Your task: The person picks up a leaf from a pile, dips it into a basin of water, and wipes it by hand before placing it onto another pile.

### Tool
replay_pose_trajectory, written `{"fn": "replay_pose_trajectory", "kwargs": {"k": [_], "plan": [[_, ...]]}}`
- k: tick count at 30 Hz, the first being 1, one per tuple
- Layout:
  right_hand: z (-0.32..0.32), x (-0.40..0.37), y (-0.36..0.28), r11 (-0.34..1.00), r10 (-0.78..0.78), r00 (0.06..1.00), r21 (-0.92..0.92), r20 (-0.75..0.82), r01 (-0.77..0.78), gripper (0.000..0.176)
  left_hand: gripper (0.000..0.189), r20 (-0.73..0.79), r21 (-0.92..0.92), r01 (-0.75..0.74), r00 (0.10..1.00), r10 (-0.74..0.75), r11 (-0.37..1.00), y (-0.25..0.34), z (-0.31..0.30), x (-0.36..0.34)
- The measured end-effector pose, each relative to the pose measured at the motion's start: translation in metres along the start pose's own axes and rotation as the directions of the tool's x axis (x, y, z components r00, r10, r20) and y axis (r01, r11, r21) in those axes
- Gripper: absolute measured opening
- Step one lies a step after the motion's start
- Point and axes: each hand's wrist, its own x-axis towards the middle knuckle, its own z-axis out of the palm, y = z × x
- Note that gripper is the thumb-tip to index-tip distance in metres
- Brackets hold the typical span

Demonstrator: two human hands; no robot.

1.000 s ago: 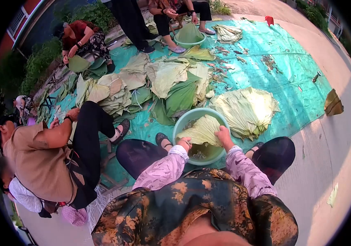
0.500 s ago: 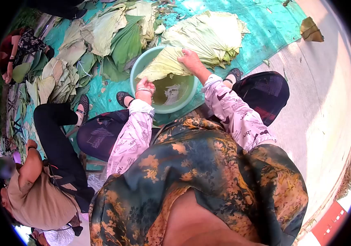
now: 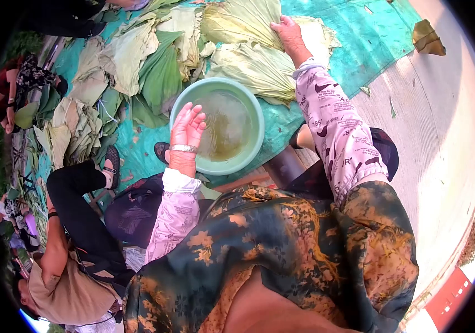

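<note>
Beyond the floral top [image 3: 243,222] I wear, my left hand [image 3: 187,130] hangs at the left rim of a pale green basin [image 3: 257,127], fingers loosely parted, holding nothing. Cloudy brownish water [image 3: 226,130] fills the basin's bottom. It stands on a wrinkled teal tarp [image 3: 368,44], with pale concrete [image 3: 426,122] to the right. Leftward sits a person in a tan shirt [image 3: 76,294]; farther off, big leaves lie heaped, one [image 3: 162,75] a deeper green.

My right hand [image 3: 290,39] reaches past the basin, fingers close together at the right edge of a broad pale leaf [image 3: 237,25]; I can't tell whether they pinch it. That leaf lies over the pale stack [image 3: 251,69] beyond the basin, yellowish green, fan-like, its creases running lengthwise.
</note>
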Motion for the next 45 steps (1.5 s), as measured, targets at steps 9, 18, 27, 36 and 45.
{"fn": "replay_pose_trajectory", "kwargs": {"k": [9, 18, 27, 36, 45], "plan": [[-0.146, -0.029, 0.181, 0.81, 0.161, 0.845, -0.421, -0.509, -0.408, 0.052, 0.037, -0.064, 0.109, 0.017, 0.998, -0.01, 0.994, 0.008, 0.029, -0.023], [-0.159, -0.024, 0.141, 0.689, -0.07, 0.858, -0.647, -0.508, -0.327, 0.041, 0.036, -0.088, 0.115, 0.123, 0.99, -0.113, 0.986, -0.013, 0.044, -0.007], [-0.157, -0.033, 0.122, 0.655, -0.26, 0.811, -0.713, -0.524, -0.251, 0.029, 0.038, -0.121, 0.143, 0.133, 0.986, -0.116, 0.981, -0.018, 0.034, -0.008], [-0.179, -0.029, 0.149, 0.656, -0.014, 0.745, -0.568, -0.667, -0.496, 0.027, 0.034, -0.139, 0.14, 0.155, 0.981, -0.135, 0.978, -0.022, 0.037, -0.007], [-0.163, -0.021, 0.103, 0.48, -0.024, 0.578, -0.516, -0.816, -0.709, 0.029, 0.033, -0.188, 0.212, 0.193, 0.97, -0.154, 0.958, -0.026, 0.044, -0.003]]}}
